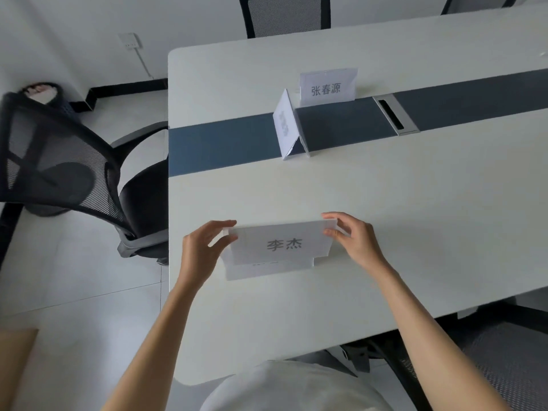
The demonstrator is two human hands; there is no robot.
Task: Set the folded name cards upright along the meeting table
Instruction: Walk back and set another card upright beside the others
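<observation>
White meeting table (385,188) with a dark centre strip (222,143). Two name cards stand upright: far card (327,87) behind the strip, side-on card (286,126) on it. Near edge: third card (281,243), each end pinched by left hand (201,250) and right hand (355,241), fingers curled on paper. Another flat sheet (267,269) beneath it. Judged two done, third being set, at least one left.

The words on the side-turned name card (285,126) are too blurry to read. The card in hand (281,243) hides most of the flat paper (267,269) under it. The surface (385,188) runs off the right edge.
</observation>
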